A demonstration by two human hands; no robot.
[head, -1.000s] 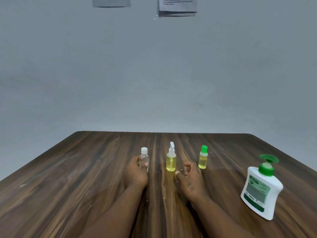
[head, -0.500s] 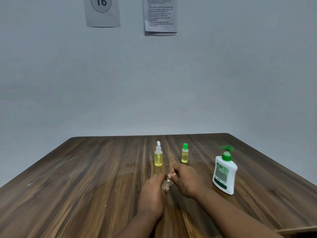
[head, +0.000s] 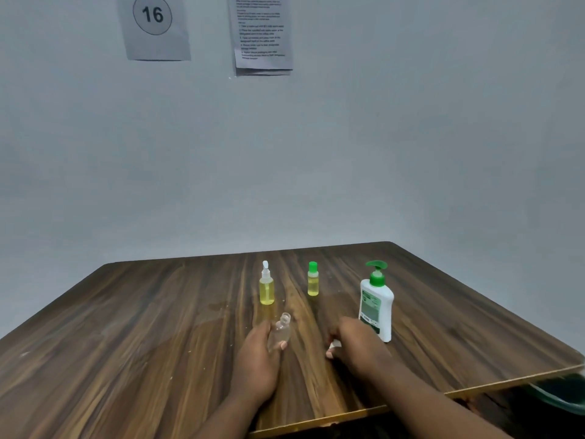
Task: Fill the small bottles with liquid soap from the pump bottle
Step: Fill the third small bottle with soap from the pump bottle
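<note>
Left hand (head: 258, 359) grips uncapped empty bottle (head: 281, 331); right hand (head: 356, 345) pinches white cap (head: 335, 344) beside pump bottle (head: 376, 304).

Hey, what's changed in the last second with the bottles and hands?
The left hand pulled the clear bottle out of the row toward the person and grips it. The right hand took its white cap off and carried it rightward. The flip-cap bottle, the green-capped bottle and the pump bottle stand as before.
</note>
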